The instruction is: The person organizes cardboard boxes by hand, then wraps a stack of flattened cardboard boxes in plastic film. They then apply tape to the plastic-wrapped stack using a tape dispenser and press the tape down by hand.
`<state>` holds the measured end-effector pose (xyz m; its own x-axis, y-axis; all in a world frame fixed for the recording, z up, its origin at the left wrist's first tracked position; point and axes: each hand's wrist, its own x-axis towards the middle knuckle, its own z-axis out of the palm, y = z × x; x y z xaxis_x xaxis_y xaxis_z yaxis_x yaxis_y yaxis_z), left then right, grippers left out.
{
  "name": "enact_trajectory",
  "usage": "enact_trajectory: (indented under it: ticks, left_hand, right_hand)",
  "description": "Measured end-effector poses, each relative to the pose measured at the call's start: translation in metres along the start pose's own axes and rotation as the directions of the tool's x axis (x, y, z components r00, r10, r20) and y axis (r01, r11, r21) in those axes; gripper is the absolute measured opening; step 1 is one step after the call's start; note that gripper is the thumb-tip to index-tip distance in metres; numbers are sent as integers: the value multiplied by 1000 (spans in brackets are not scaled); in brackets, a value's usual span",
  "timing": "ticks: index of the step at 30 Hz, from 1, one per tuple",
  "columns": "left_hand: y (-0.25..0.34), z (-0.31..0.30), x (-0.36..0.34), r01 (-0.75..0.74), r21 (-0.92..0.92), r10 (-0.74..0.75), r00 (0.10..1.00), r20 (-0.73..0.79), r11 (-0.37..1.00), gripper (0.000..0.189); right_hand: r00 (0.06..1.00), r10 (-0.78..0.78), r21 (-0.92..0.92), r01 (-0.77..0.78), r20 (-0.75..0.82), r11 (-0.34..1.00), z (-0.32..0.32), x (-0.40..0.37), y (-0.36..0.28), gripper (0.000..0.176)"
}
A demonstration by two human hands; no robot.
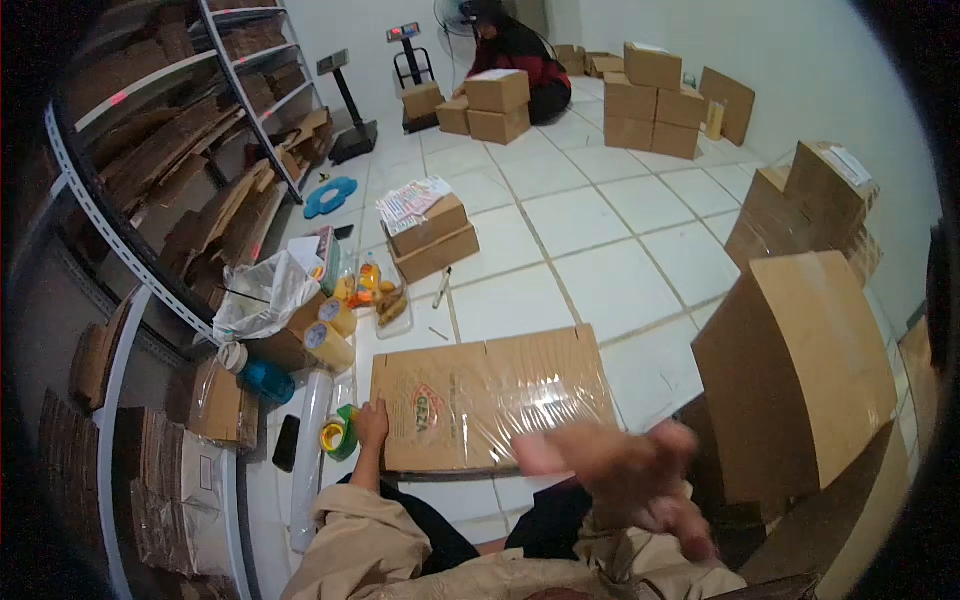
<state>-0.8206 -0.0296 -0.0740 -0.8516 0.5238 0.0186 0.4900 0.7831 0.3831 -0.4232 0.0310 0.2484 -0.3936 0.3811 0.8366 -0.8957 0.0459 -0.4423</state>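
A flat cardboard package lies on the floor before my knees, with shiny clear film over it and a red and green "GAZA" print. My left hand is at its left edge, fingers curled against the side. Right beside that hand is a green tape dispenser with a tape roll. My right hand is raised over the package's near right corner, blurred by motion, its fingers apart and nothing visible in them. A clear plastic film roll lies left of the dispenser.
A large carton stands close at my right. On the left are shelves of folded cardboard, a blue bottle, tape rolls and a phone. Stacked boxes stand ahead; a person crouches farther back.
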Motion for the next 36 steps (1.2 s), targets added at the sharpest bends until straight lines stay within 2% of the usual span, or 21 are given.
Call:
enact_trajectory:
  ticks: [2, 4, 6, 8, 10, 11, 13, 20, 23, 24, 26, 30, 31, 33, 34, 35, 36]
  left_hand:
    - [4, -5, -4, 27, -12, -27, 1000, 0, 1000, 57]
    - [2, -4, -3, -6, -62, 4, 1000, -29, 998, 57]
    - [0, -1, 0, 2, -80, -5, 1000, -29, 997, 58]
    - [-7, 5, 6, 10, -95, -13, 1000, -23, 995, 58]
    - [-23, 20, 16, -89, -27, 88, 996, -24, 996, 58]
    - [-16, 13, 8, -85, -29, 84, 996, -18, 996, 58]
    - [4, -8, -2, 48, -37, -46, 998, 54, 998, 63]
    - [2, -8, -1, 44, -98, -40, 998, 41, 994, 62]
    - [4, -10, -3, 34, -175, -29, 999, 31, 984, 62]
    - [3, -9, -2, 45, -147, -40, 999, 31, 988, 63]
    - [4, -11, -4, 64, -119, -61, 998, 27, 991, 64]
    - [2, -9, -3, 50, -95, -50, 999, 8, 994, 63]
    - [0, -7, -2, 33, -77, -33, 999, 3, 997, 62]
    - [-2, -5, 1, 67, -114, -64, 997, 35, 991, 61]
    - [-2, -4, 1, 60, -111, -58, 998, 26, 992, 61]
    - [-2, -4, 1, 53, -110, -51, 999, 18, 993, 61]
    - [-2, -4, 0, 53, -112, -52, 999, 17, 992, 61]
  right_hand:
    - [964, -196, 216, 155, 181, 964, 18, 9, -5, 86]
    - [948, -316, 266, 292, 49, 919, 44, 6, -18, 71]
    - [931, -364, 286, 351, -8, 891, 57, 6, -15, 65]
    - [798, -591, 668, 502, -115, 548, 66, 7, 0, 37]
    - [722, -658, 789, 526, -217, 317, 75, -8, 21, 25]
    - [740, -645, 782, 512, -193, 354, 74, -7, 23, 28]
    - [812, -565, 749, 465, -148, 472, 76, -4, 20, 35]
    - [955, -292, 695, 240, -44, 678, 84, 2, 13, 61]
    - [996, -70, 596, 28, 48, 802, 79, -1, 1, 72]
    - [984, 65, 402, -126, 163, 907, 65, -1, -3, 85]
    - [925, 246, 75, -278, 289, 958, 64, 16, -10, 114]
    - [924, 267, 0, -277, 273, 961, 82, 19, -8, 116]
    - [950, 99, -16, -99, 297, 995, 85, 16, 4, 84]
    - [946, -69, -26, 81, 318, 996, 88, 19, -2, 62]
    - [933, 224, -32, -224, 283, 974, 89, 31, -26, 68]
    - [830, 499, -29, -508, 249, 861, 90, 38, -40, 86]
    - [829, 499, -30, -509, 250, 860, 91, 35, -40, 86]
